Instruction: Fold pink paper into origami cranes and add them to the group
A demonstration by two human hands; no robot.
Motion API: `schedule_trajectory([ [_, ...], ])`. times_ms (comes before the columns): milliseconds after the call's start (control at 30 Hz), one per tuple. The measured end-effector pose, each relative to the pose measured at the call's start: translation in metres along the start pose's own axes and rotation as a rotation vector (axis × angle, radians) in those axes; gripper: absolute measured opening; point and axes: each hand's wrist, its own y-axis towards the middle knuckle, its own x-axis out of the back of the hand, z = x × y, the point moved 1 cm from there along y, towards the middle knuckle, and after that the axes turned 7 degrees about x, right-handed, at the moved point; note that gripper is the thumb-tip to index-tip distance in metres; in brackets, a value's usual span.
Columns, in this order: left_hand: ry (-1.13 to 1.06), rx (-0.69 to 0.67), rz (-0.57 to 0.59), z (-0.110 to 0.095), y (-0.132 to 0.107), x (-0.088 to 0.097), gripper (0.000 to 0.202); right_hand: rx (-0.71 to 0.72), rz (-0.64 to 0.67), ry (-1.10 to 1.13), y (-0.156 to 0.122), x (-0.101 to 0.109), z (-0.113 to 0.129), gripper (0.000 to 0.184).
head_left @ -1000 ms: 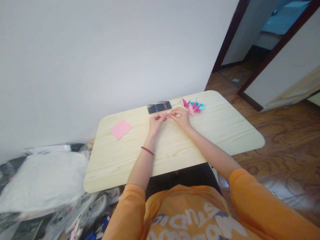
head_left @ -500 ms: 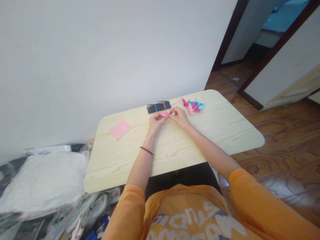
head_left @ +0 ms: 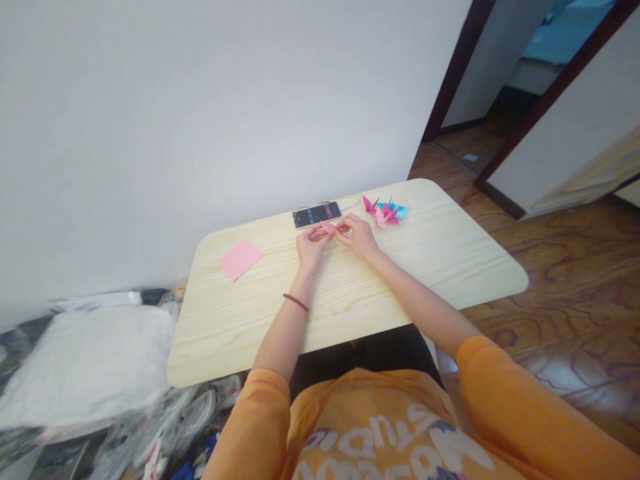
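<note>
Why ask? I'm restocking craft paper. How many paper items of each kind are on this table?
Flat pink square sheet: 1
Folded pink paper, held: 1
Origami cranes, pink and blue: at least 3 (overlapping, exact count unclear)
Total: at least 5

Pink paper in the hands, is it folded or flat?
Folded: the pink paper pinched between the left hand and right hand makes a narrow pointed shape, unlike the flat pink square on the table.
</note>
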Motion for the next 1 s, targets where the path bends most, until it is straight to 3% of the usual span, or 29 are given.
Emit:
schedule_trajectory([
  [267, -0.055, 0.019, 0.076, 0.002, 0.001, 0.000, 0.045, -0.050, -0.082, 0.070, 0.000, -0.002, -0.002, 0.012],
  [467, -0.051, 0.002, 0.062, 0.003, 0.001, 0.001, 0.042, -0.096, -0.113, 0.155, -0.001, -0.004, -0.003, 0.015],
  [1000, -0.100, 0.004, 0.131, -0.002, 0.003, 0.003, 0.035, -0.344, -0.145, 0.437, 0.002, -0.007, -0.013, 0.023],
])
